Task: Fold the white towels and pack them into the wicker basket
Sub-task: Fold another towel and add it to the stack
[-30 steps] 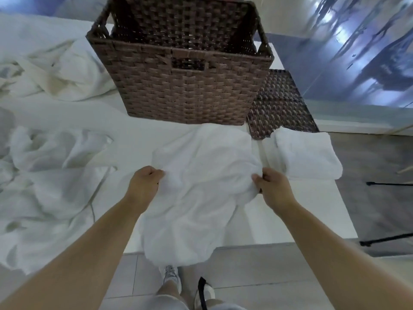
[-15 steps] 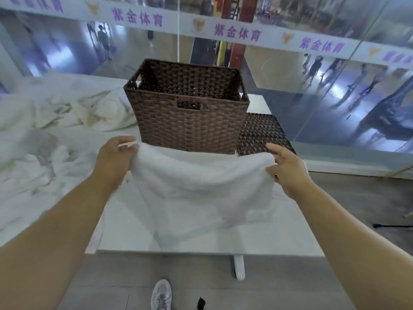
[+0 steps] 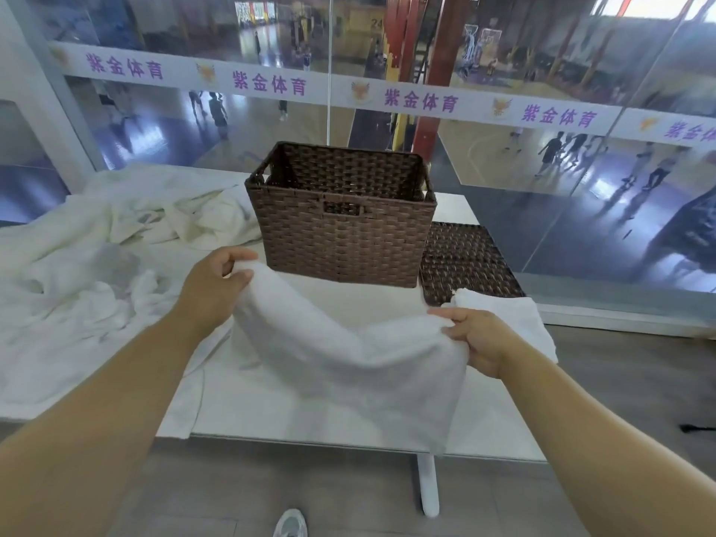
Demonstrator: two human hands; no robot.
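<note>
White terry towel (image 3: 348, 366) pinched at two top corners by my left hand (image 3: 211, 288) and right hand (image 3: 478, 339), fingers clamped, sagging over the white counter (image 3: 372, 300). Step: spreading before folding. Next: bring corners together evenly. Brown wicker basket (image 3: 343, 226) stands just behind.

From my feed the light is soft, even daylight through the glass wall (image 3: 542, 195), which carries streaky reflections, the white table (image 3: 271, 416) shows faint shadows, straight lines bow toward the frame edges, and the held towel (image 3: 348, 366) looks slightly motion-blurred, I think.
</note>
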